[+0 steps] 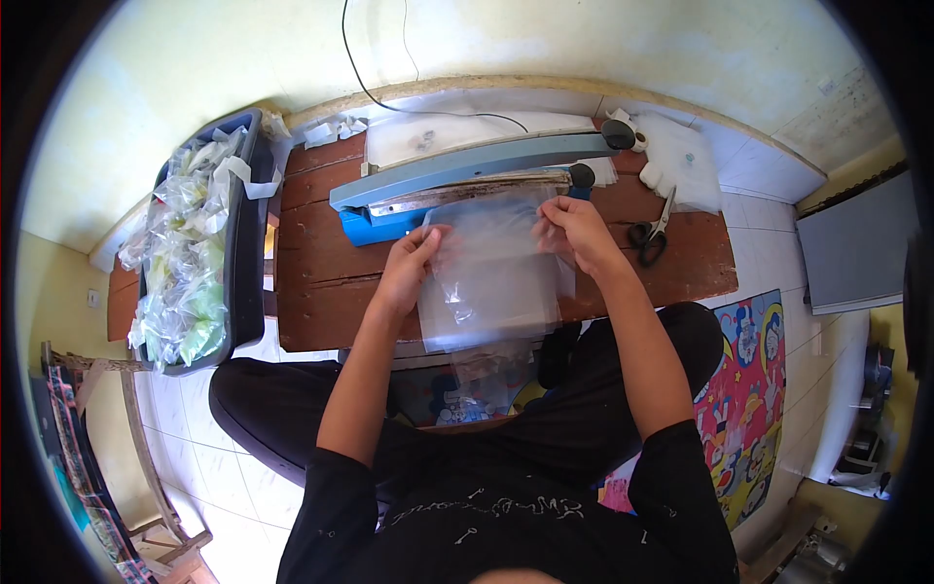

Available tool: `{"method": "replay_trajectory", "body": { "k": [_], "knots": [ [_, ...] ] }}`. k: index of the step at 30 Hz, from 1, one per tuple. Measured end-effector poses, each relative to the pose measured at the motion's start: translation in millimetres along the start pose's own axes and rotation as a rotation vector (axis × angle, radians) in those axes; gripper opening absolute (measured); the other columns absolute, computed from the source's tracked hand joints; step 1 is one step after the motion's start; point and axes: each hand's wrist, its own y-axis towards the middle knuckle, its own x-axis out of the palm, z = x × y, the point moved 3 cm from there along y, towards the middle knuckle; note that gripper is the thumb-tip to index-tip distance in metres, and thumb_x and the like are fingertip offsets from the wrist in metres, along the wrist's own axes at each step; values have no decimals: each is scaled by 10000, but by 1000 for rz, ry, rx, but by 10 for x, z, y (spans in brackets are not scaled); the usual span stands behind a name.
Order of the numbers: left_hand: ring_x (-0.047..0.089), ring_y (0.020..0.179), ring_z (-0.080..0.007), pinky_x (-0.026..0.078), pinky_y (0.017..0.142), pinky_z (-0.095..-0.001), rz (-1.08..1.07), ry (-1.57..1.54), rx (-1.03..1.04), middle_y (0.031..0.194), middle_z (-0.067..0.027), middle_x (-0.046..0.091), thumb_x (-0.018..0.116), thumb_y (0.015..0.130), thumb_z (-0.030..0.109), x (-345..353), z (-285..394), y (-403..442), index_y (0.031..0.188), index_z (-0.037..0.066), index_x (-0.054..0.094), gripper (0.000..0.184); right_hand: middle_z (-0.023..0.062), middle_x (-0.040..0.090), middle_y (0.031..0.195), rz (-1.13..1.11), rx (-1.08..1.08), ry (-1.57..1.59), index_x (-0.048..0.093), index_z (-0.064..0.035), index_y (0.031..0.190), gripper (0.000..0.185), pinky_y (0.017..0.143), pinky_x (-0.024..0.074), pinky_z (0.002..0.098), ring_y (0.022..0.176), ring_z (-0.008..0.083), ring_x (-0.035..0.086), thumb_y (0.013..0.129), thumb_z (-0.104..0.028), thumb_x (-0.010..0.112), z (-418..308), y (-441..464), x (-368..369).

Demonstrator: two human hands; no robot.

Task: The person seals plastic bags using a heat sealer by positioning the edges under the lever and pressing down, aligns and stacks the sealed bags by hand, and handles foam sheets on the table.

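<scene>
A clear plastic bag (491,282) hangs between my two hands, its upper edge at the jaw of a blue impulse sealer (467,167). My left hand (411,263) pinches the bag's left side near the top. On the opposite side my right hand (576,232) pinches the upper right edge. The sealer's long arm is raised above its metal strip. Whether the bag's edge lies on the strip or just in front of it, I cannot tell. More clear plastic shows below the bag, over the table's front edge.
The sealer stands on a low brown wooden table (316,282). Black-handled scissors (654,234) lie at its right, near stacked clear plastic sheets (681,161). A dark bin (248,263) full of plastic bags stands left. A black cable (365,83) runs down the wall behind.
</scene>
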Motion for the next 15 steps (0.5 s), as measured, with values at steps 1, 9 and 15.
{"method": "replay_trajectory", "body": {
  "k": [1,9,15],
  "knots": [
    [645,881,-172,492,775,-274,36,12,77,1018,-114,663,547,951,292,-2,8,21,1144,5,581,348,100,646,747,0,1,-1,576,-10,912,178,532,504,274,555,163,608,955,-167,507,0,3,-9],
    [614,646,-110,458,616,-239,269,-18,255,770,-59,673,539,955,297,11,109,49,986,47,653,276,96,663,769,-41,57,-62,604,10,902,230,558,513,263,619,186,643,958,-186,498,38,14,-23],
    [620,638,-139,436,592,-252,263,-19,166,770,-83,675,438,985,376,2,111,85,1059,53,614,374,117,660,805,90,-12,-20,592,7,906,212,588,553,274,630,191,647,957,-174,494,-23,6,15]
  ]
}}
